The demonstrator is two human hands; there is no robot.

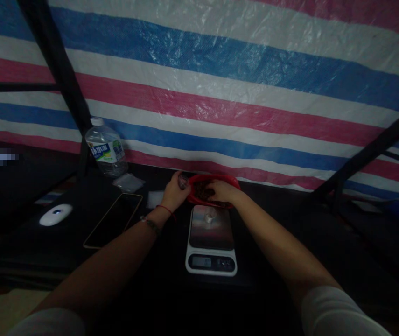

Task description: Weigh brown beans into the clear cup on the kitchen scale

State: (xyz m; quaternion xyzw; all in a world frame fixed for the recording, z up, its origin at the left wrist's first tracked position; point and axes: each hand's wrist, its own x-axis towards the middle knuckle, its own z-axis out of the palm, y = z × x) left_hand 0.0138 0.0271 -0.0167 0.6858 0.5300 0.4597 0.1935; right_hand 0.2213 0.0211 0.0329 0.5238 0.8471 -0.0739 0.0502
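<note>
Red plastic bowl (216, 179) of dark brown pieces sits at twelve o'clock from the kitchen scale (211, 240), and my right hand (222, 190) is curled down into it, gathering a pinch, though I can't tell what it grips. My left hand (175, 192) closes around a small dark object at the bowl's nine o'clock rim. Next, I judge, comes lifting a portion toward the small piece on the scale platform.

The striped tarpaulin (220, 84) across the top of the frame looks like woven plastic, crinkled and faintly shiny. The water bottle (106, 150) at left is clear plastic with a paper-like label. The scale (211, 240), lower centre, has a glossy, mirror-like plate in a smooth white plastic body. The red bowl (234, 179) looks like glossy plastic. The desk (283, 210) is matt black.
</note>
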